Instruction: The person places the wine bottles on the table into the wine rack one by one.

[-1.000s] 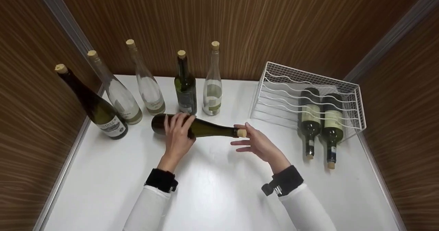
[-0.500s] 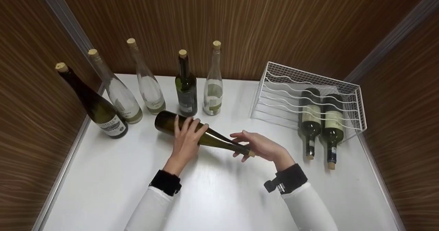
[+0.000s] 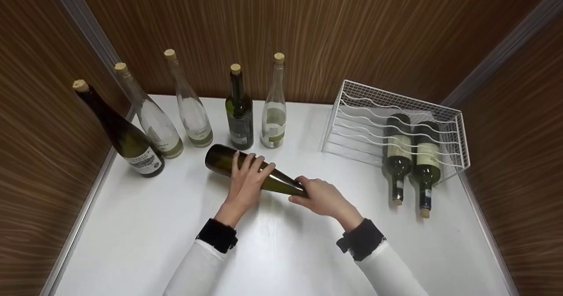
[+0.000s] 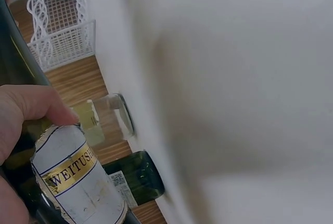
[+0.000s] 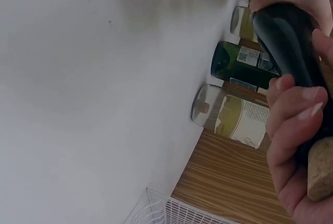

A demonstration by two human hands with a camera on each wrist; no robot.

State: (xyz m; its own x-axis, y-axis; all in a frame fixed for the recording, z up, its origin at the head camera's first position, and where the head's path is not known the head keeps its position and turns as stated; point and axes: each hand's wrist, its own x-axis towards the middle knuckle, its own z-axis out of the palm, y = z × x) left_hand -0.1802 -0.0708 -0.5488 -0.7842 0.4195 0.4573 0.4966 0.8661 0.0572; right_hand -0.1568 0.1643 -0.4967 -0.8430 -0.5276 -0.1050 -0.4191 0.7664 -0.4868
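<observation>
A dark green wine bottle (image 3: 223, 158) is held on its side over the white table, its neck pointing right and toward the person. My left hand (image 3: 246, 180) grips its body from above; a white and gold label (image 4: 78, 177) shows below the thumb in the left wrist view. Around the neck curl the fingers of my right hand (image 3: 323, 198), hiding the mouth in the head view. The right wrist view shows the cork (image 5: 321, 169) beside the palm. Just behind stand a green bottle (image 3: 239, 126) and a clear bottle (image 3: 274, 124), both corked.
A white wire rack (image 3: 335, 111) stands at the back right. Inside it lie two labelled bottles, a left one (image 3: 399, 144) and a right one (image 3: 426, 153), corks toward the front. At the left stand two clear bottles (image 3: 160, 129) (image 3: 193, 118) and a tall dark bottle (image 3: 127, 142).
The bottle has shifted right and turned, its neck swinging toward the person. My right hand has gone from loose fingers near the cork to a grip on the neck. My left hand moved right with it.
</observation>
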